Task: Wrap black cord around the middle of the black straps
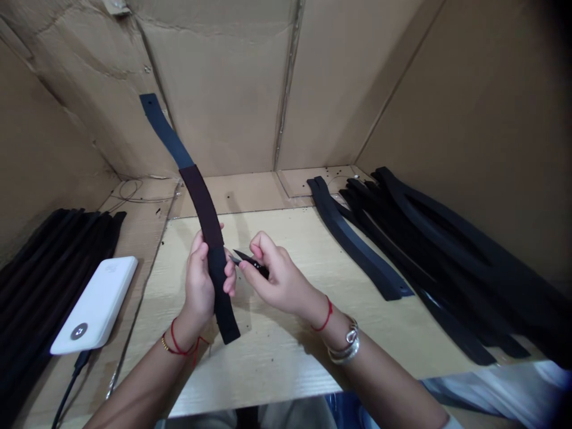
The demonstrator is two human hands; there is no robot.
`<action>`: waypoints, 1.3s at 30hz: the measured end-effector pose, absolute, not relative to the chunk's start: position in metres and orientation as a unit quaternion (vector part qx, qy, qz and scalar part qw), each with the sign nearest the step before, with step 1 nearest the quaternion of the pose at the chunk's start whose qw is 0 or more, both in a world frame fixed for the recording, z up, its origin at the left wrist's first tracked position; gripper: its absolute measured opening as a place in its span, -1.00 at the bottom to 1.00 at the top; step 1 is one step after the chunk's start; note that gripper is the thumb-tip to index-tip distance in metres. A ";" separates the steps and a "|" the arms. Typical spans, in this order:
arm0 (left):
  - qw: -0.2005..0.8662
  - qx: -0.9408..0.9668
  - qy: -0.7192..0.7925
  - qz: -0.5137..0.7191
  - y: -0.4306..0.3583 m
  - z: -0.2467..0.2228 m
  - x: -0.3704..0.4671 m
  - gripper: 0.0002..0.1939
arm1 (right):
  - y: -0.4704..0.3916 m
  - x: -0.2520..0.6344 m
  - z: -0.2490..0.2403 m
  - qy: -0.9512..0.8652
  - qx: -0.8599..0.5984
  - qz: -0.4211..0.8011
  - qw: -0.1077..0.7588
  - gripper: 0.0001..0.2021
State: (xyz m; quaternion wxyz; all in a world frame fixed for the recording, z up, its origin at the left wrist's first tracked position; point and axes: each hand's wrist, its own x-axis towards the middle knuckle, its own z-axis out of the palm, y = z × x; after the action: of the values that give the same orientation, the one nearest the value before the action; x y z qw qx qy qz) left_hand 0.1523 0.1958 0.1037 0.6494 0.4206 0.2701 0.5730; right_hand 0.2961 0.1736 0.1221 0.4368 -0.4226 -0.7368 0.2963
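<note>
A long, curved black strap [208, 208] with a dark brown middle section stands tilted over the table. My left hand [202, 280] is wrapped round its lower part, thumb on the near face and fingertips showing at the right edge. Small black scissors or thread snips [255, 263] are gripped in my right hand [279, 271], just right of the strap. Their pointed blades face left, close to my left fingertips; whether they touch the strap's edge I cannot tell.
Several black straps [357, 244] lie piled on the right side. More dark straps [58, 250] are stacked at the left, beside a white power bank [96, 304] with a black cable [71, 381]. Cardboard walls [223, 89] enclose the wooden table [277, 351]. Thin wire or thread [129, 190] lies back left.
</note>
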 end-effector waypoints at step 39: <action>0.717 0.399 0.272 0.503 0.181 0.100 0.162 -0.43 | 0.168 0.289 0.120 -0.674 -0.415 0.406 0.456 -0.75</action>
State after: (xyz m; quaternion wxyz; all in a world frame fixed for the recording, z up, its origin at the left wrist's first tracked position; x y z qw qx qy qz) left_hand 0.1625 0.1808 0.0998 0.7174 0.3985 0.2719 0.5025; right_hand 0.2887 0.1682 0.1197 0.4560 -0.4152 -0.6744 0.4060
